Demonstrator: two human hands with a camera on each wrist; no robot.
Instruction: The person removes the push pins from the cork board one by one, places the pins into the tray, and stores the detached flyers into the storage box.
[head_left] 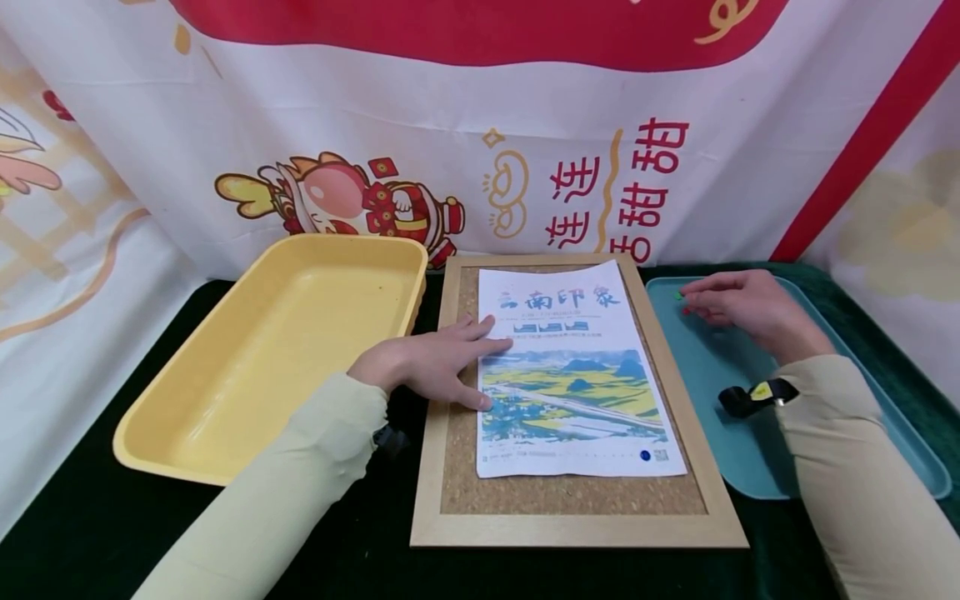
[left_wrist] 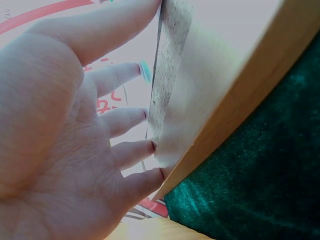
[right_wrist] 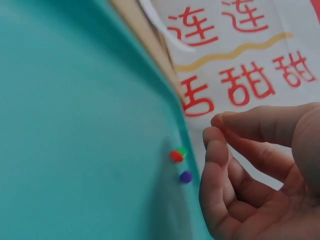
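A printed landscape poster (head_left: 570, 417) lies on a wood-framed cork board (head_left: 577, 500), its top right corner slightly lifted. My left hand (head_left: 442, 362) rests with spread, straight fingers across the poster's left edge. Over the far left part of a blue tray (head_left: 720, 367), my right hand (head_left: 750, 308) has its fingers curled, thumb tip meeting fingertip; nothing shows between them. Just below in the right wrist view are a small red ball-headed pin (right_wrist: 176, 156), a green one (right_wrist: 183, 151) partly behind it, and a purple one (right_wrist: 186, 177), by the tray's edge.
A yellow tray (head_left: 270, 358) sits left of the board, close to its frame. Dark green cloth (head_left: 330, 542) covers the table. A printed white backdrop (head_left: 360, 100) hangs right behind the trays and board. A dark blue round spot (head_left: 645, 455) shows near the poster's lower right corner.
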